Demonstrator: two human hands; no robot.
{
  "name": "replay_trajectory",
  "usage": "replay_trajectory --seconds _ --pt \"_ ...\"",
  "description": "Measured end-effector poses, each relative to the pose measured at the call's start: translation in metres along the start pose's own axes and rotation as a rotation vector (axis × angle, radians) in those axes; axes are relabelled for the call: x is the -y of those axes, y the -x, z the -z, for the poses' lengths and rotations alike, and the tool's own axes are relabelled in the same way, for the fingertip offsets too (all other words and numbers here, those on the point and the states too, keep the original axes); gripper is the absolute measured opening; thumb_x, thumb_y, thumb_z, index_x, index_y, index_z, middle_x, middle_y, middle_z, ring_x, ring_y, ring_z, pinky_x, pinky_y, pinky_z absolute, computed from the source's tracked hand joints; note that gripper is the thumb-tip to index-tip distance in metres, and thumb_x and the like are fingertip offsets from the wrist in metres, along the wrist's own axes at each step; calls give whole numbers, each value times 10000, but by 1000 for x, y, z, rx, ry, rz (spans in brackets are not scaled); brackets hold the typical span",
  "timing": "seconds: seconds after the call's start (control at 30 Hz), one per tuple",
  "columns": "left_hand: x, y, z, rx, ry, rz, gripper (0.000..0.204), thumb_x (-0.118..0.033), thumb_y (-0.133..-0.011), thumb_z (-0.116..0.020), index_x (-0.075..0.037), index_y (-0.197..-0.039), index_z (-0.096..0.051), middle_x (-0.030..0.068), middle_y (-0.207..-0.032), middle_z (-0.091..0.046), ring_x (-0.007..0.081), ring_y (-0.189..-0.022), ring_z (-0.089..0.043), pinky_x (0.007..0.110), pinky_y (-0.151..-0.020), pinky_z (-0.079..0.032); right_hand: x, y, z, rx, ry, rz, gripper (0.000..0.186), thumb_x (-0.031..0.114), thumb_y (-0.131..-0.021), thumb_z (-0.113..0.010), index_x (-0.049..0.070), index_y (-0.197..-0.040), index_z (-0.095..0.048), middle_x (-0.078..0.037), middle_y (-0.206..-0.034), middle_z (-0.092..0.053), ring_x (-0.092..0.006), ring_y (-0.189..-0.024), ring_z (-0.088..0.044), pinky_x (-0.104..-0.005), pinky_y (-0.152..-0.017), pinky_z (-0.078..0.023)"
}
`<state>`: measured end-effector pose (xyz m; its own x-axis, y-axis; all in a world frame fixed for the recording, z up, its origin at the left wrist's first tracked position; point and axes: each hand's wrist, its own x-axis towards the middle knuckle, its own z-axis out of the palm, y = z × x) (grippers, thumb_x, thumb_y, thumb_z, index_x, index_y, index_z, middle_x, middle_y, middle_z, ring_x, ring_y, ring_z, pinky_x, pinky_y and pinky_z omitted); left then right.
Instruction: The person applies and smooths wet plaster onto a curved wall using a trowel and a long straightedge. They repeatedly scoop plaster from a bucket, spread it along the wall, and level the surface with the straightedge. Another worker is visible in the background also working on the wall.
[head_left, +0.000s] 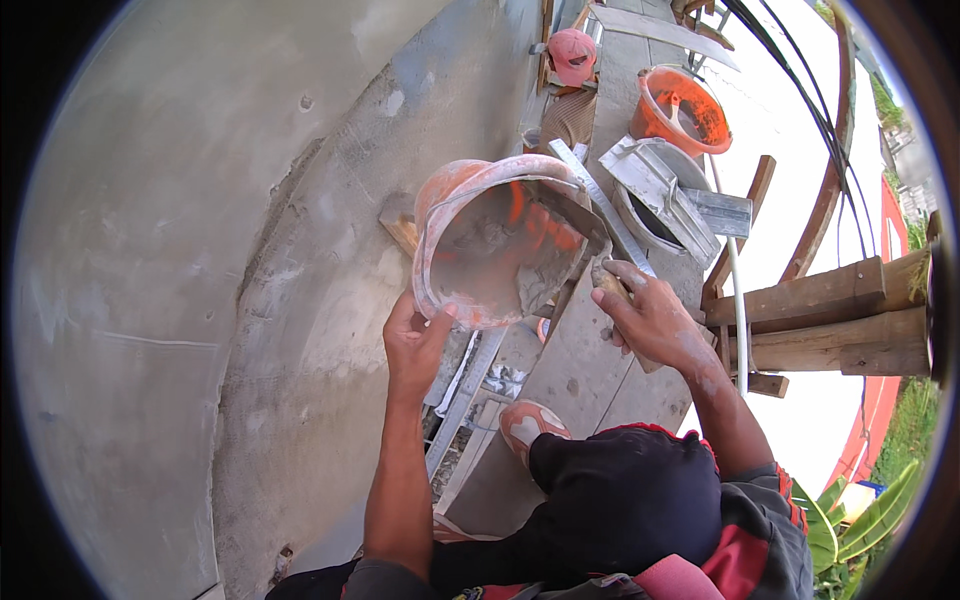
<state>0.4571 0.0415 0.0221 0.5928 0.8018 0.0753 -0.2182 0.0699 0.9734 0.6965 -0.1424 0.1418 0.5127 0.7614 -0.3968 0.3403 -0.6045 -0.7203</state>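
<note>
A mortar-smeared orange bucket (432, 215) is tipped so that its mouth faces me, with wet grey mortar (480, 255) inside. My left hand (415, 340) grips the near rim, thumb over the edge. My right hand (650, 315) is closed around the worn handle of a trowel (610, 284) at the bucket's right side. The trowel's metal end reaches to the bucket's mouth, and mortar coating makes its outline hard to follow. Grey smears cover the right hand's fingers and wrist.
Left stands a partly plastered wall (150, 250). On the plank walkway (590, 370) lie a metal straightedge (605, 215) and a float (665, 190) over a grey-rimmed container. Beyond are another orange bucket (650, 120) and a person in a pink cap (572, 52). Timber beams (800, 300) jut in right.
</note>
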Motion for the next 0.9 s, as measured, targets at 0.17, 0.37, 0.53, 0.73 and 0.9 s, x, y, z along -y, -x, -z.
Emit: replay_trajectory --seconds 0.17,0.37,0.53,0.73,0.9 --pt "4 2 -7 -45 66 47 303 22 -983 -656 44 -1283 -619 83 -1219 -688 140 -1118 -632 313 -1000 -485 -14 17 -16 83 141 -56 566 369 -1063 -532 -46 -1447 -515 -134 -633 -658 -230 -562 -700 -403 -638 -565" --pt "9 7 -11 -23 62 80 266 11 -982 -662 33 -1243 -618 85 -1229 -679 137 -1122 -633 320 -1016 -484 -1 11 -24 115 -22 -5 525 331 -1068 -553 -33 -1446 -535 -92 -772 -655 -160 -572 -664 -341 -557 -540" --pt "8 6 -9 -15 156 78 237 -17 -997 -655 4 -1226 -596 82 -1194 -683 154 -1057 -667 342 -953 -546 10 -9 -34 247 -163 116 452 344 -1075 -554 -21 -1340 -579 -69 -804 -617 -144 -602 -654 -311 -544 -519" --pt "14 6 2 27 110 51 244 -119 -1034 -662 -23 -1239 -570 82 -1160 -680 163 -993 -698 354 -879 -611 3 -10 -57 430 -820 -281 400 393 -1115 -463 13 -1163 -579 -58 -856 -633 -135 -593 -617 -289 -504 -531" --pt "12 7 5 97 63 51 170 -109 -1040 -654 -11 -1154 -576 86 -1168 -669 159 -1074 -668 357 -924 -587 -15 -16 -74 530 -1132 -449 394 400 -1137 -401 27 -1144 -528 -40 -806 -588 -125 -580 -568 -275 -477 -509"
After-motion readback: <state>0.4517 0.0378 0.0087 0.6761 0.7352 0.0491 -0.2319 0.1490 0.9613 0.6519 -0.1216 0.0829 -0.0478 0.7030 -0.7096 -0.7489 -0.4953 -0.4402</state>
